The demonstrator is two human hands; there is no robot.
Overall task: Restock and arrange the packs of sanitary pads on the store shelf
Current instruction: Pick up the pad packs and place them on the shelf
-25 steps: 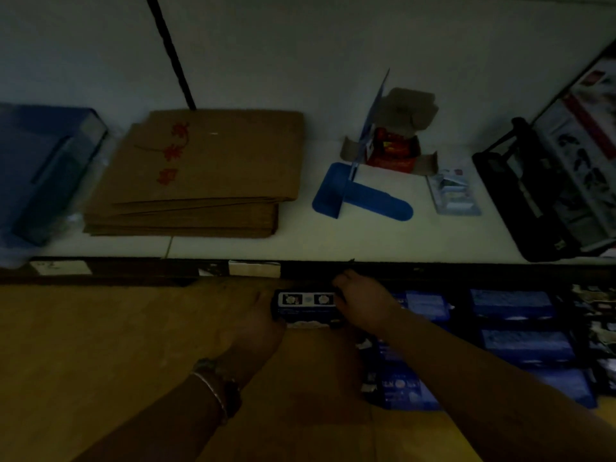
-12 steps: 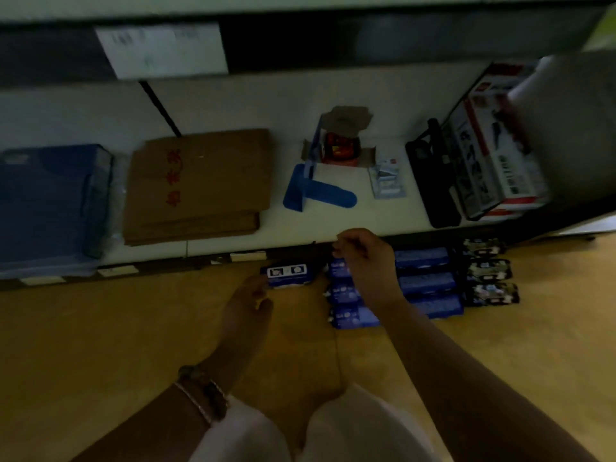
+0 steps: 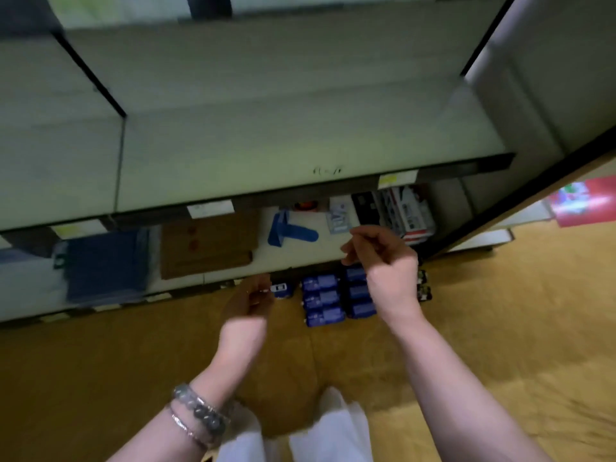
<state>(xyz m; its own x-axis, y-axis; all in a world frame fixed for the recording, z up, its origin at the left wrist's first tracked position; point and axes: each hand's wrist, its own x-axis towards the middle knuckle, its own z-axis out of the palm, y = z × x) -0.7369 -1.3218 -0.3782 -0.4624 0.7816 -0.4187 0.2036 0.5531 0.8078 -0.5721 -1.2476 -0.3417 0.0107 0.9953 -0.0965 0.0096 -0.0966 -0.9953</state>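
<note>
Blue rectangular pad packs [image 3: 321, 300] lie partly hidden behind right hand [image 3: 383, 258], fingers curled, empty; left hand [image 3: 248, 300] blurred, grip unclear.

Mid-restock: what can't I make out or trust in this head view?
- Left hand: motion-blurred, so it is unclear whether it holds anything.
- Right hand: fingers curled, grip unclear; it covers part of the right column of blue packs.
- Single pack: partly behind the left hand.
- Back of the lower shelf: hidden by the upper shelf.
- Price labels: too blurred to read.
</note>
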